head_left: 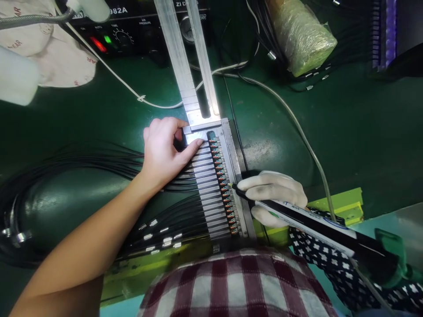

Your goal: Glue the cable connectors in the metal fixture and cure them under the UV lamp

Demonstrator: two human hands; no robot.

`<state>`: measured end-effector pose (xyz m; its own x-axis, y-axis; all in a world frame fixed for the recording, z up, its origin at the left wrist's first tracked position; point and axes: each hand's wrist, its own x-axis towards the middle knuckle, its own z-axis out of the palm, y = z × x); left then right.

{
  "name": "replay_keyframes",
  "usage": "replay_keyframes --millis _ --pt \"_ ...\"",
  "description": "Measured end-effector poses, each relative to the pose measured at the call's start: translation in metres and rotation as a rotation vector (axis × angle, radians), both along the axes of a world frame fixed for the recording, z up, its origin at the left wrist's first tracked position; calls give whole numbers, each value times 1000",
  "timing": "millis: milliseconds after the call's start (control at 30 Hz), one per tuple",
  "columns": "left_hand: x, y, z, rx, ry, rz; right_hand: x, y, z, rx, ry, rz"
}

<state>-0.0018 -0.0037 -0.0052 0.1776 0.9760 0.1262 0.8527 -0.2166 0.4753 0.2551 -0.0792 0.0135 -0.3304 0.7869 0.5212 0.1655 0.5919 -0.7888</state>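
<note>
My gloved right hand [276,193] is closed around a dispensing syringe [317,231], a long barrel with a black-and-white label. Its tip reaches the row of small connectors [226,193] near the middle of a metal fixture [243,193]. Several thin black cables [205,185] lie side by side across the fixture, their ends showing orange and green parts. My bare left hand [163,152] grips the fixture's upper left corner, the thumb pressed down by the topmost cable and the index finger at the edge. The other left fingers are curled and partly hidden.
A slotted metal arm [180,66] extends away from the fixture. Behind it stands a black dispenser controller [142,33] with lit buttons. A pale air hose [297,119] curves across the green mat at right. Plastic-wrapped bundle [304,39] and coiled cables [20,198] lie around.
</note>
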Motion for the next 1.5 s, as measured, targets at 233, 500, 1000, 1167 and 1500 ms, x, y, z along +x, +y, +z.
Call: replay_keyframes --millis 233,500,1000,1167,1500 --pt "-1 0 2 -42 22 1 2 2 1 2 -14 6" --pt "-1 0 0 -31 4 1 0 0 1 3 -28 -15" --pt "0 -1 4 -63 25 18 -1 -2 -2 7 25 -33" --pt "0 -1 4 -68 38 27 -2 -1 -1 1 11 -54" --pt "0 -1 5 -73 45 23 0 3 0 -9 12 -18"
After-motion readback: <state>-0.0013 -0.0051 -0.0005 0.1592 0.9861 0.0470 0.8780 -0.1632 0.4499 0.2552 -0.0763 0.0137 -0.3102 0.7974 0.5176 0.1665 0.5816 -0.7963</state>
